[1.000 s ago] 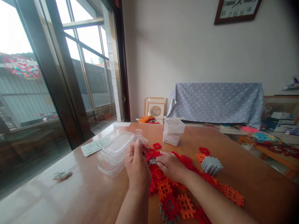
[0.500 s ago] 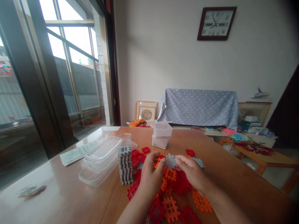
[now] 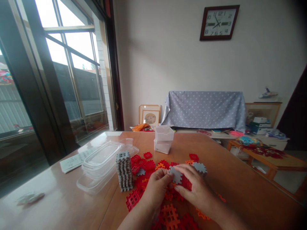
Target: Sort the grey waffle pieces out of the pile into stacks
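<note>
the left hand (image 3: 155, 188) and right hand (image 3: 195, 188) meet to the right of the stack of grey waffle tiles (image 3: 124, 171), their fingers closed from either side on one grey waffle tile (image 3: 176, 175), which sits between them above a heap of red and orange waffle tiles (image 3: 150, 165). another grey waffle tile (image 3: 199, 167) lies just beyond the right hand, further right of the stack. clear plastic boxes (image 3: 100, 159) sit just left of the stack, and two small stacked clear boxes (image 3: 163, 139) stand behind it to the right.
</note>
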Motion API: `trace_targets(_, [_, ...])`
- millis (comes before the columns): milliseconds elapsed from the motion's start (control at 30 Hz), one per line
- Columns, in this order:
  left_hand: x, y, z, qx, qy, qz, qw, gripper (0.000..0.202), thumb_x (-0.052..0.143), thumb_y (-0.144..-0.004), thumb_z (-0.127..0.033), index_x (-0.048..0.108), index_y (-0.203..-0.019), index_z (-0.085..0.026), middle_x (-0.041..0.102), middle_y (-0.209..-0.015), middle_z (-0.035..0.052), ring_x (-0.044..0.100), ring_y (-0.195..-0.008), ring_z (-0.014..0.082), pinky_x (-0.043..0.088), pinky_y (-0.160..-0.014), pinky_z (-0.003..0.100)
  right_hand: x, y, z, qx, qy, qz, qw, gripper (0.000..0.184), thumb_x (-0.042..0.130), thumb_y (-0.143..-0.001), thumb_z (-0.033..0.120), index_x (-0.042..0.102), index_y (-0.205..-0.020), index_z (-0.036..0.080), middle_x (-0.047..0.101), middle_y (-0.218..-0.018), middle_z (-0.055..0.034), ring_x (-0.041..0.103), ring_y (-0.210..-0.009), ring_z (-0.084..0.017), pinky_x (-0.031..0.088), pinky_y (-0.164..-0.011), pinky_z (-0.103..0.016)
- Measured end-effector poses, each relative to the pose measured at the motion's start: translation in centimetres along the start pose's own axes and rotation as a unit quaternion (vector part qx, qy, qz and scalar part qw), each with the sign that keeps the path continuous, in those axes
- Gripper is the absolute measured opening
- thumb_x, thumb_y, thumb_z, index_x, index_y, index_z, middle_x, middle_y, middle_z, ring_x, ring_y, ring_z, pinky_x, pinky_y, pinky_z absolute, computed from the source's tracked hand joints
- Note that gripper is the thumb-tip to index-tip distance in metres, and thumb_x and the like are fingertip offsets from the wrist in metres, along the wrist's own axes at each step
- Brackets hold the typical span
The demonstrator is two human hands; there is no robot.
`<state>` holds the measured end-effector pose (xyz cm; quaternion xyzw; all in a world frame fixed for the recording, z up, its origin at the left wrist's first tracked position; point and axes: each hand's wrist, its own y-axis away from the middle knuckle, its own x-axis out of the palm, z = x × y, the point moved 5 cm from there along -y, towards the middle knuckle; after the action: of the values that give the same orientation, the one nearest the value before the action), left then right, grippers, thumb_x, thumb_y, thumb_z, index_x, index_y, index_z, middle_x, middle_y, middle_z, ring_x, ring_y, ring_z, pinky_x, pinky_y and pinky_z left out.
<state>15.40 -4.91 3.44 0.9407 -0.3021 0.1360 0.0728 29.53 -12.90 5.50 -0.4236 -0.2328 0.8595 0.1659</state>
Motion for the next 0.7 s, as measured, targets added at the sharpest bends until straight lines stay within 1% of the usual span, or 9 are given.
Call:
trace_targets(100, [0.5,0.3,0.2,-0.017,0.0,0.015,1.0,0.043,0.085,-0.067,-0.051,0.063,-0.077,-0.016,0.061,-0.062,-0.001,0.049,-0.057,0.0101,0.034,-0.059,0.023,-0.1,-0.1,0.0,-0.012,0.025,-0.005,1.0,0.049,0.069,-0.084,0.022,0.062,-0.132,0.03,0.064,-0.132,-0.007,0.058,-0.125,-0.026,0.047,-0.109,-0.042])
trace_targets(200, [0.8,0.6,-0.3,-0.012,-0.006,0.019,1.0,0.044,0.083,-0.07,-0.054,0.065,-0.084,-0.016,0.067,-0.071,0.002,0.056,-0.064,0.0124,0.037,-0.061,0.024,-1.2,-0.4,-0.8,-0.01,0.031,-0.022,0.999,0.048,0.065,-0.083,0.018,0.063,-0.13,0.029,0.065,-0.132,-0.0059,0.058,-0.125,-0.024,0.046,-0.11,-0.042])
trace_targets(267, [0.7,0.6,-0.7,-0.005,-0.016,0.009,1.0,0.047,0.081,-0.071,-0.058,0.065,-0.087,-0.017,0.07,-0.078,0.0044,0.06,-0.069,0.0142,0.039,-0.062,0.024,-2.8,-0.4,-2.4,0.013,0.031,-0.057,0.998,0.046,0.064,-0.084,0.021,0.063,-0.129,0.029,0.064,-0.134,-0.0057,0.058,-0.126,-0.024,0.045,-0.111,-0.043])
trace_targets(367, [0.2,0.4,-1.1,-0.006,-0.038,-0.002,0.999,0.048,0.081,-0.07,-0.061,0.065,-0.086,-0.017,0.072,-0.082,0.0055,0.061,-0.071,0.0151,0.04,-0.063,0.024,-5.9,-0.2,-6.1,0.088,0.022,-0.129,0.988,0.042,0.063,-0.084,0.03,0.065,-0.126,0.028,0.064,-0.136,-0.0065,0.058,-0.128,-0.026,0.045,-0.11,-0.045])
trace_targets(433, [-0.1,0.2,-1.1,-0.003,-0.049,-0.002,0.999,0.048,0.08,-0.07,-0.061,0.065,-0.084,-0.018,0.072,-0.084,0.0054,0.061,-0.071,0.0151,0.041,-0.063,0.024,-7.2,0.0,-8.5,0.128,0.005,-0.144,0.981,0.042,0.064,-0.082,0.033,0.068,-0.123,0.026,0.067,-0.134,-0.0071,0.059,-0.128,-0.028,0.047,-0.108,-0.045])
trace_targets(500, [-0.3,0.1,-1.1,0.002,-0.056,0.0,0.998,0.047,0.079,-0.071,-0.061,0.064,-0.083,-0.018,0.072,-0.084,0.0051,0.061,-0.071,0.015,0.041,-0.063,0.024,-7.6,0.3,-10.4,0.162,-0.019,-0.145,0.976,0.043,0.067,-0.077,0.034,0.071,-0.119,0.025,0.072,-0.127,-0.0073,0.062,-0.124,-0.03,0.05,-0.105,-0.044])
trace_targets(567, [-0.4,0.0,-1.0,0.003,-0.06,0.002,0.998,0.046,0.078,-0.073,-0.061,0.064,-0.083,-0.018,0.072,-0.084,0.0049,0.061,-0.07,0.0147,0.04,-0.062,0.024,-7.4,0.5,-11.7,0.189,-0.045,-0.144,0.97,0.042,0.07,-0.073,0.034,0.074,-0.114,0.025,0.076,-0.119,-0.0071,0.065,-0.119,-0.031,0.052,-0.102,-0.043])
trace_targets(633, [-0.4,0.0,-0.9,-0.002,-0.058,0.003,0.998,0.045,0.078,-0.074,-0.06,0.064,-0.084,-0.019,0.072,-0.082,0.0044,0.059,-0.068,0.0141,0.038,-0.061,0.023,-6.8,0.6,-12.3,0.206,-0.066,-0.137,0.967,0.041,0.07,-0.071,0.033,0.075,-0.111,0.023,0.077,-0.114,-0.0071,0.067,-0.114,-0.031,0.053,-0.1,-0.044])
trace_targets(700, [-0.4,0.0,-0.8,-0.006,-0.053,0.005,0.999,0.042,0.077,-0.076,-0.058,0.062,-0.084,-0.019,0.071,-0.08,0.0032,0.057,-0.067,0.0132,0.036,-0.06,0.023,-6.4,0.6,-12.4,0.213,-0.077,-0.124,0.966,0.041,0.07,-0.07,0.032,0.075,-0.11,0.022,0.077,-0.114,-0.0076,0.068,-0.113,-0.032,0.052,-0.101,-0.045])
